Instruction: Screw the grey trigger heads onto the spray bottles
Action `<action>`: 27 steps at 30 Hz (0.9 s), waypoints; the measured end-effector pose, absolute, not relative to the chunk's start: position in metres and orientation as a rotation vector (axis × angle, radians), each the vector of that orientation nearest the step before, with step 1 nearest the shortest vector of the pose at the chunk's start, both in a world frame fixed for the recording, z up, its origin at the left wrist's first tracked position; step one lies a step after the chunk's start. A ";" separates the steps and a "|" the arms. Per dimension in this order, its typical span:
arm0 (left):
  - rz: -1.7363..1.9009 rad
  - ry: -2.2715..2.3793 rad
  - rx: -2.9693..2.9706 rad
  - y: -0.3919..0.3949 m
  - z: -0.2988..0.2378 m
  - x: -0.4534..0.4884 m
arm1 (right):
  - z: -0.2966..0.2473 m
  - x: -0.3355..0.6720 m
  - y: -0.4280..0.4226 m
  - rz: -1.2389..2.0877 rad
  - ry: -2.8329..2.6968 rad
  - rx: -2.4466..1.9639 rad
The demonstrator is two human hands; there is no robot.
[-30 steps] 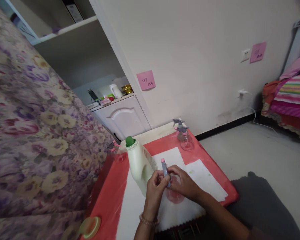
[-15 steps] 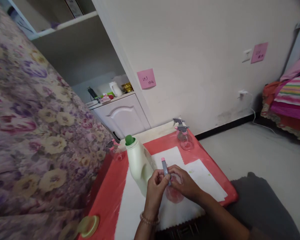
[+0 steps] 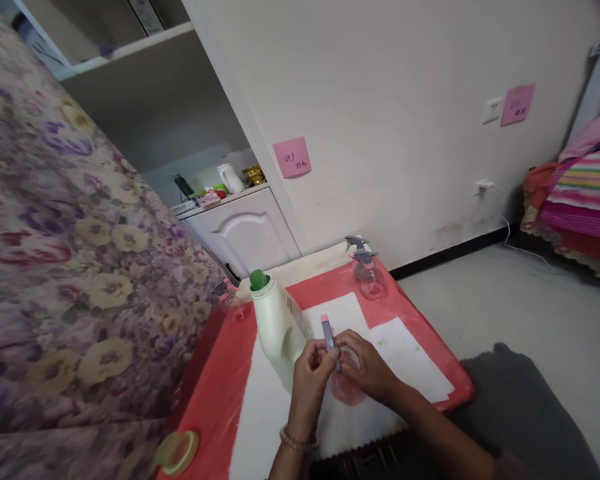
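Both my hands meet over a small pink see-through spray bottle (image 3: 346,390) standing on white paper on the red table (image 3: 220,393). My left hand (image 3: 311,372) pinches the bottle's grey spray head (image 3: 328,337), whose pink tip points up. My right hand (image 3: 366,365) is wrapped round the bottle's neck and shoulder from the right. A big white detergent jug (image 3: 277,328) with a green open neck stands just left of my hands, touching or nearly touching my left fingers.
Another spray bottle (image 3: 367,275) stands at the table's far corner, and a third (image 3: 231,303) at the left edge. A green cap (image 3: 179,450) lies at the near left corner. A flowered bedspread (image 3: 70,267) rises on the left; a white cupboard (image 3: 245,230) is behind.
Hardly anything moved. The spray head between my fingers shifted slightly up and left, and my hands stayed on the bottle.
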State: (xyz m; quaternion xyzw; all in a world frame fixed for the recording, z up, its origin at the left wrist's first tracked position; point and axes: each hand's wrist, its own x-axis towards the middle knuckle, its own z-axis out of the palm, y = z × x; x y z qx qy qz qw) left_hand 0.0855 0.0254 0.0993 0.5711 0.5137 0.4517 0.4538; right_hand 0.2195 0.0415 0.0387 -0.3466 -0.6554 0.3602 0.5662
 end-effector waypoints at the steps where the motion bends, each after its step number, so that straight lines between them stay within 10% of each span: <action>1: 1.109 1.266 1.413 0.026 0.099 0.085 | 0.037 0.218 0.042 0.849 -1.539 -0.813; 27: 0.959 1.184 1.591 0.026 0.016 0.064 | -0.002 0.243 0.033 0.926 -1.816 -1.069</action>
